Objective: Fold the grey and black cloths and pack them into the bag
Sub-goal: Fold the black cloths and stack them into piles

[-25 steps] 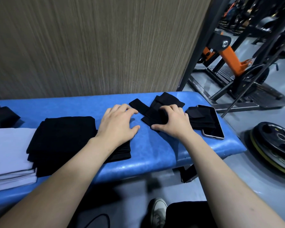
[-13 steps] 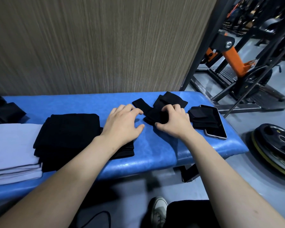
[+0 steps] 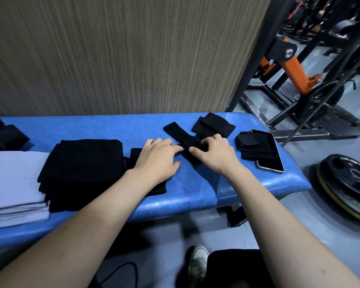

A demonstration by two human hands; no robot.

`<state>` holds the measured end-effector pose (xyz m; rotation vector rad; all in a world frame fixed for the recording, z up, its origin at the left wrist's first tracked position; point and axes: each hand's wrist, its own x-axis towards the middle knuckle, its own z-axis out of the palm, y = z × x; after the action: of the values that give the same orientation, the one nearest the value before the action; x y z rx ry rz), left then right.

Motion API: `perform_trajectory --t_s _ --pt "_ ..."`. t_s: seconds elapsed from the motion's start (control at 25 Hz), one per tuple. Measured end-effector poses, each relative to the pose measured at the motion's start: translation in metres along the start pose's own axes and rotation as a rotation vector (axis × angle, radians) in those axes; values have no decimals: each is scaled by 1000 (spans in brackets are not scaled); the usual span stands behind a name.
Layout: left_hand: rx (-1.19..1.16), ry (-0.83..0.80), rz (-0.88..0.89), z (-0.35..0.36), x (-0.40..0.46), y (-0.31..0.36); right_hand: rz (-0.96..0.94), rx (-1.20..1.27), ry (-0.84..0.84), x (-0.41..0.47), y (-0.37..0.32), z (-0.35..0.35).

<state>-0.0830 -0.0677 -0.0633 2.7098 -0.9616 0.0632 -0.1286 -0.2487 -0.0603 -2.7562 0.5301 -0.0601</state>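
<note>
Hands were mid-fold on a small black cloth [image 3: 192, 142] on the blue bench [image 3: 195, 183], right hand [image 3: 213, 154] pinching it, left hand [image 3: 157, 161] flat with fingers loosely spread, guessing bagging's next though no bag showed.

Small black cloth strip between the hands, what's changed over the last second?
The left hand slid right until its fingertips touch the small black cloth strip. The right hand keeps its grip on it. The folded black cloth stack, folded grey cloths and smartphone stayed put.
</note>
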Motion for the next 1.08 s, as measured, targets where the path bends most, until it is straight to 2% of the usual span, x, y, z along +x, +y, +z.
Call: perform_trajectory --t_s 0.2,0.32,0.4,0.48,0.6,0.8,1.0,1.08 --pt "-90 51 -29 2 1 5 50 -244 182 5 -9 7" --pt "-111 56 -35 3 3 4 -41 -396 309 5 -18 8" --pt "-112 50 -35 2 4 3 -84 -379 373 2 -23 12" --pt "-116 46 -43 2 4 2 -59 -214 415 2 -22 14" --pt "-136 47 -52 -1 3 1 39 170 374 5 -17 5" --pt "-172 26 -57 -5 1 5 -3 504 309 -4 -16 -2" --pt "-537 156 -210 -12 8 5 -79 768 265 -15 -26 -16" --pt "-639 128 -251 -18 8 7 -93 716 314 -16 -27 -17"
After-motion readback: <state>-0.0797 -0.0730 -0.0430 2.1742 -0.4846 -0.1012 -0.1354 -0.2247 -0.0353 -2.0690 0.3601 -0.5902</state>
